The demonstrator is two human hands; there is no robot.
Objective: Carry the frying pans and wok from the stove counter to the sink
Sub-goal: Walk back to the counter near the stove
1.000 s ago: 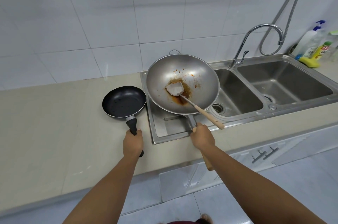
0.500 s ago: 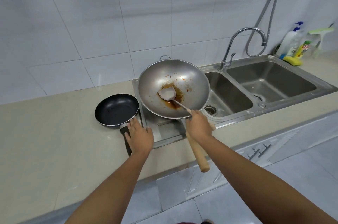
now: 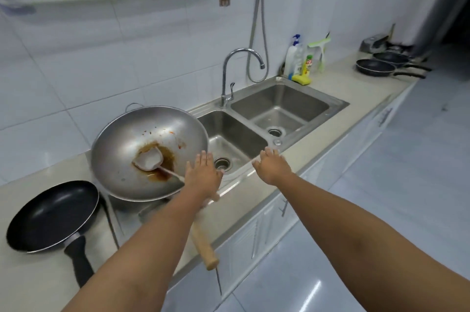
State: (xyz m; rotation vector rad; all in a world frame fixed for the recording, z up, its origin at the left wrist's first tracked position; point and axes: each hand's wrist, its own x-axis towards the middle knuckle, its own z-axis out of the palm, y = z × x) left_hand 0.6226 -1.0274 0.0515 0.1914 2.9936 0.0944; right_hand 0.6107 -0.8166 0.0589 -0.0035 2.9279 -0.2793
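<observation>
A steel wok smeared with brown sauce rests on the sink's drainboard, a spatula lying inside it and its wooden handle sticking out over the counter edge. A small black frying pan sits on the counter to its left. My left hand hovers open over the wok's right rim. Above the sink's front edge my right hand is open and holds nothing. Two more black frying pans lie far right by the stove.
The double steel sink has a curved tap behind it. Soap bottles and a yellow sponge stand at its back right corner. White cabinets run below the beige counter, with tiled floor to the right.
My left hand let go of the black pan's handle and my right hand released the wok's handle. Both hands moved forward and right, open. The view swung right, showing the stove end.
</observation>
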